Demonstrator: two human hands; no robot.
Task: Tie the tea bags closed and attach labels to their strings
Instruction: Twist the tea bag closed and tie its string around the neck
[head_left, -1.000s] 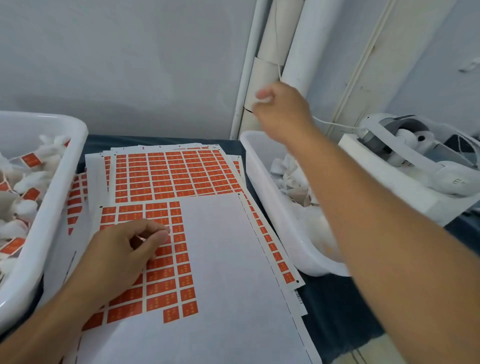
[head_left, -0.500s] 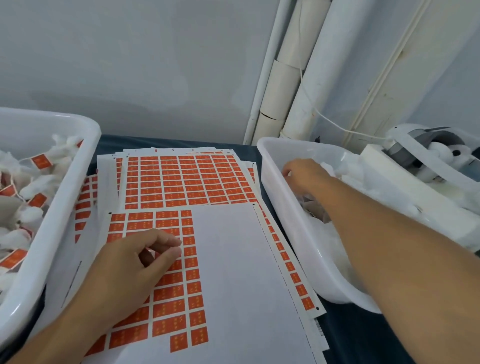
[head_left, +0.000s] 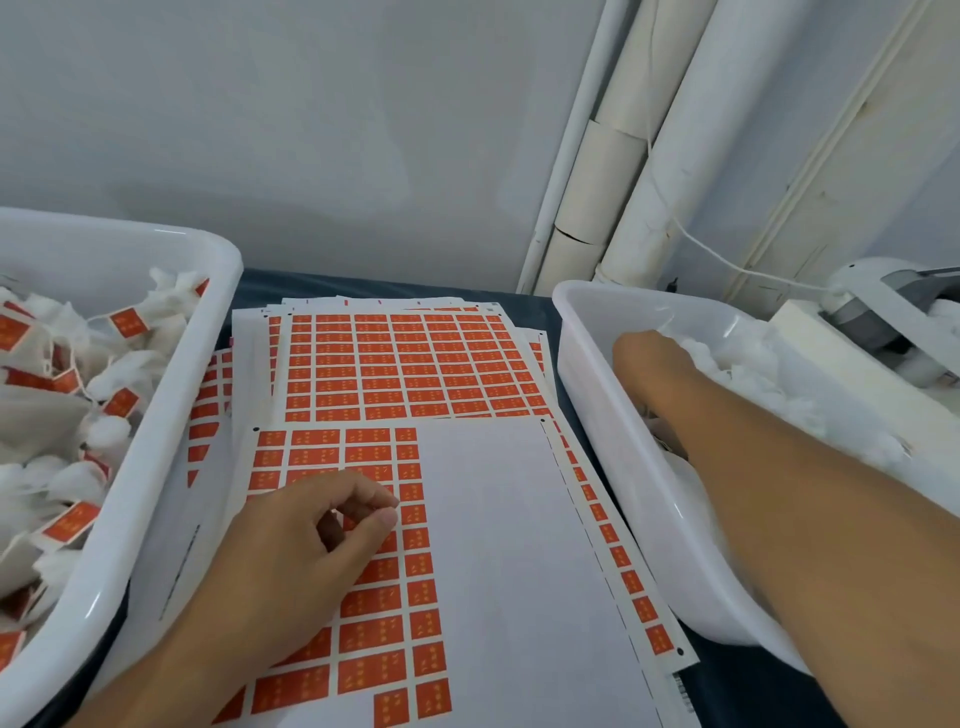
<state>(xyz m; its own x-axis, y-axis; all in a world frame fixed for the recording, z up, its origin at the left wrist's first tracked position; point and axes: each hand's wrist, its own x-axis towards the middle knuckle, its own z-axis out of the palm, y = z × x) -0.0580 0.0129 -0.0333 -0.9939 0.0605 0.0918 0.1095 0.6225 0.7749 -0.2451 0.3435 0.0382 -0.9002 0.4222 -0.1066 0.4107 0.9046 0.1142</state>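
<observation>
The left hand (head_left: 291, 551) rests on the top label sheet (head_left: 467, 545), thumb and forefinger pinched together. The right hand (head_left: 649, 358) reaches into the right tub (head_left: 613, 415) of untied tea bags (head_left: 753, 374); its grip cannot be told. Labelled bags (head_left: 67, 395) fill the left tub (head_left: 156, 467).

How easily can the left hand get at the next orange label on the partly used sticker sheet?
Probably easily, yes: the left hand rests on the partly used white sticker sheet, thumb and forefinger right over its orange labels, and nothing covers them.
</observation>
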